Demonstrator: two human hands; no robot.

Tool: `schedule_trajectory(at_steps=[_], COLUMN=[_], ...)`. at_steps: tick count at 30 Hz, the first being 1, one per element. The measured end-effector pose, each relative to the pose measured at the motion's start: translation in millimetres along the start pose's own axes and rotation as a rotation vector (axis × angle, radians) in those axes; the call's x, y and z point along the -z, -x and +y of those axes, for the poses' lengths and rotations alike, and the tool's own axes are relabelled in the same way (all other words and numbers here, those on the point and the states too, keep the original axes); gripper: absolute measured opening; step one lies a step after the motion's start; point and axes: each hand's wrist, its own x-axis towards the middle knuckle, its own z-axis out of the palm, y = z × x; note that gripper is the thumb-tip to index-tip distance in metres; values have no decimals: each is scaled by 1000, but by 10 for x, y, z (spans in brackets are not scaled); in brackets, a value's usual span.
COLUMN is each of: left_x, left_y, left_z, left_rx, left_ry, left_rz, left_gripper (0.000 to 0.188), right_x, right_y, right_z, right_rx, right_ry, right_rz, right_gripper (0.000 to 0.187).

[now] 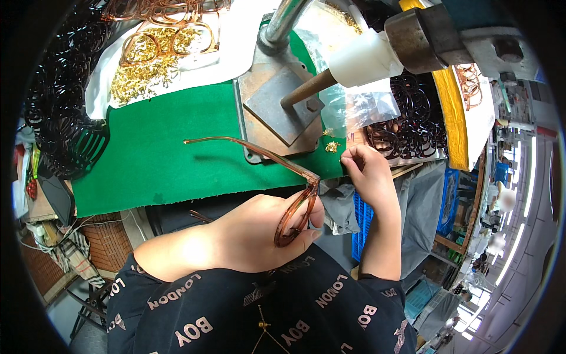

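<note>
An amber-brown eyeglass frame (302, 200) is gripped in my left hand (253, 233), its front standing on edge beside my thumb and fingers. One temple arm stretches up and left over the green cloth (159, 130); part of the front is hidden by the hand. At the cloth's right edge, my right hand (368, 171) is closed, thumb against forefinger. Whatever it pinches, if anything, is too small to make out. Just above its fingertips lies a small heap of gold metal pieces (333, 146).
A bench press (283, 109) with a steel base plate rises beyond my hands. Many gold pieces (144, 74) and amber frames (171, 41) lie on white material at far left. Dark frames are piled left (53, 118) and right (407, 118), near a clear plastic bag (368, 103).
</note>
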Motion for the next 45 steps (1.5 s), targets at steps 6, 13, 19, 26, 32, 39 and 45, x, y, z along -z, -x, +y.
schedule_trajectory(at_steps=[6,13,19,26,32,39,45], left_x=[-3,-43,-76,-105,-19,21,59], left_y=[-12,-57,-56,-65,24,77,55], left_z=[16,67,15,-87,129,214,280], left_rx=[-22,43,-76,-155,-1,18,46], left_ry=[32,306,22,-114,481,689,632], left_rz=[13,80,219,384,164,-11,-52], left_gripper=[10,9,13,17,8,15,15], right_x=[-98,95,63,61,96,227,239], right_y=[31,189,223,277,274,243,161], right_z=[-72,-767,-1301,-1448,-1489,-1438,-1424], right_rx=[73,246,404,333,381,148,229], right_ry=[213,-46,-466,-398,-471,-955,-963], right_rz=[61,347,241,274,278,5,-117], right_gripper=[6,10,8,8,9,16,16])
